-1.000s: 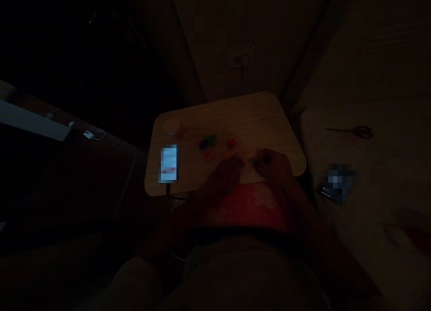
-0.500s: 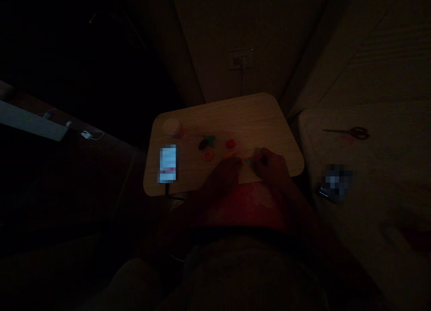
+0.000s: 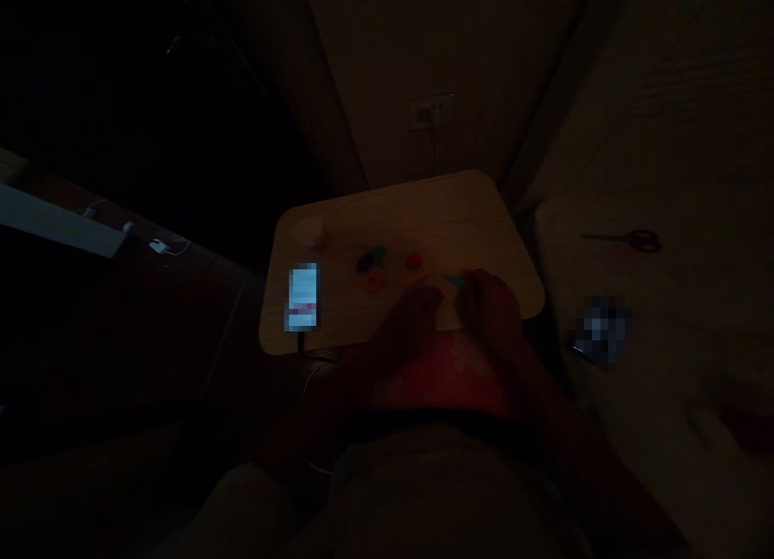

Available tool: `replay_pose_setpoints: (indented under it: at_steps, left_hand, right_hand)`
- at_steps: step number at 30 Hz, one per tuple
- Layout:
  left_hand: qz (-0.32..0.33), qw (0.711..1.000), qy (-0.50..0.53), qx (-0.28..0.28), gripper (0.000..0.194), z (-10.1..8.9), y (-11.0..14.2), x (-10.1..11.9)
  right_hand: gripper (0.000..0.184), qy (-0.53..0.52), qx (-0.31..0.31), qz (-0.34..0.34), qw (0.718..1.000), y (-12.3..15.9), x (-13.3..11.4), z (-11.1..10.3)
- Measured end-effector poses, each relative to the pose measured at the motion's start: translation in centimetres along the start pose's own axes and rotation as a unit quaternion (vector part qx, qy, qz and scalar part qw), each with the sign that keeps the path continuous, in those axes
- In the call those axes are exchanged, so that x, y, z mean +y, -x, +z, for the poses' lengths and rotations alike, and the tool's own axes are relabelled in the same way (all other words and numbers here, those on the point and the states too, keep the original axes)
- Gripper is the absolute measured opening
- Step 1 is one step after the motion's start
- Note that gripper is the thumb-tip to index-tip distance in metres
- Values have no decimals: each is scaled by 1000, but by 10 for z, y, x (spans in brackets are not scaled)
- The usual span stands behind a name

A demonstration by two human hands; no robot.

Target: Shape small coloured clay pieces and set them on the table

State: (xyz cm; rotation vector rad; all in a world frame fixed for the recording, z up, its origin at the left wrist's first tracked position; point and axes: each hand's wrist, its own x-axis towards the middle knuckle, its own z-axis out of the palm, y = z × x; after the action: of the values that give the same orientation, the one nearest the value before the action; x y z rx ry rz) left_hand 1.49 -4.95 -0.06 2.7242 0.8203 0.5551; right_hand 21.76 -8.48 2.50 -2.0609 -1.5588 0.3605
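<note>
Small, teal and tapering — dimly lit — the slim piece (image 3: 454,281) juts from the right hand's (image 3: 494,307) pinch.

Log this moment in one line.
left hand: by orange piece; right hand: near blue-green piece; red lump: beyond orange piece; screen: lit

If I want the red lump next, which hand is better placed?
Probably the left hand: it is nearer the red lump, while the right hand is at the teal piece.
</note>
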Motion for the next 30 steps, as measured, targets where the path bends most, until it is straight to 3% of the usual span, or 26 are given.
replay_pose_setpoints:
  at_steps: [6,12,21,30]
  left_hand:
    - [17,999,-26,-23,53,2,7,-3]
    - [14,998,28,-52,56,-8,5,-6]
    - [-137,977,161,-34,41,-5,-7,2]
    - [-51,989,116,-74,42,-18,-1,-2]
  right_hand:
    - [35,43,-22,-27,998,2,-9,0]
    - [36,76,-77,-52,993,7,-12,-4]
    - [32,-5,-71,-102,992,13,-2,7]
    - [28,25,-91,-109,990,16,-1,4]
